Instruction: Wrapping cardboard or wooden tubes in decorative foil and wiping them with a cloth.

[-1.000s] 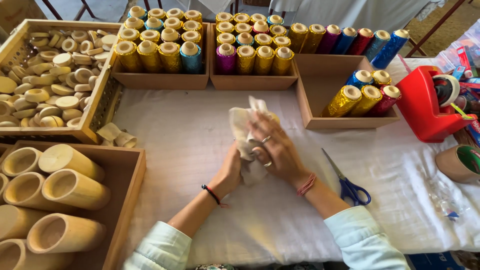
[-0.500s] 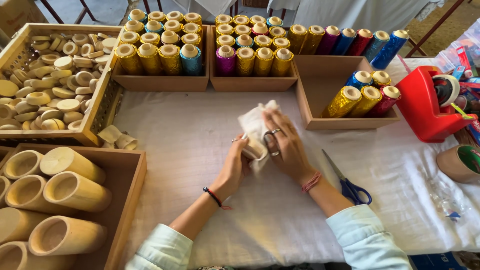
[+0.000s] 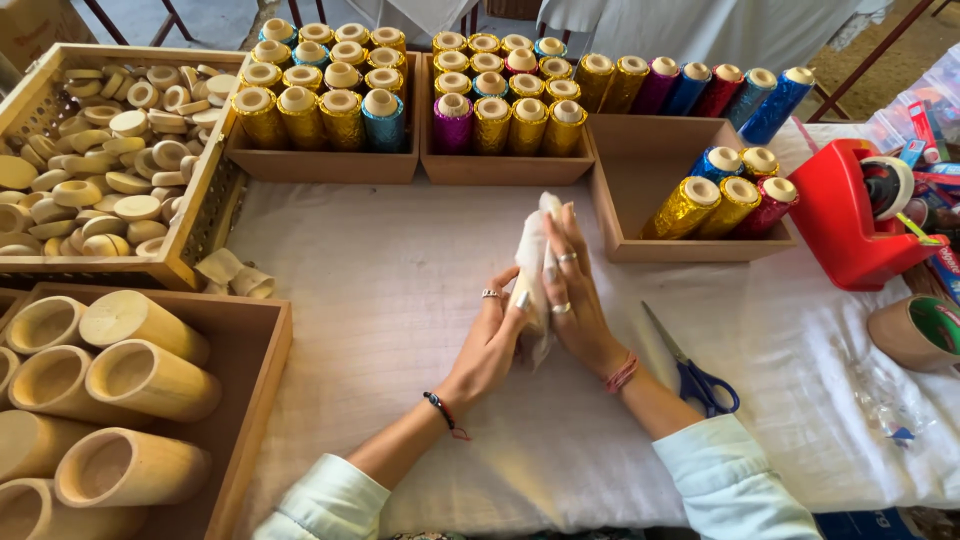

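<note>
at the centre of the frame we press the white cloth (image 3: 531, 262) between our left hand (image 3: 493, 340) and right hand (image 3: 570, 290), fingers straight and flat against it, blue-handled scissors (image 3: 695, 370) lying just right.

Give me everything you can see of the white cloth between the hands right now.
The white cloth looks like thin, soft, crumpled fabric or tissue. It stands roughly upright above the white-covered table, pressed between the palms of the left hand and the right hand. Its top edge pokes out above the fingertips and a loose corner hangs below the palms. Whether anything is wrapped inside it cannot be told.
</note>
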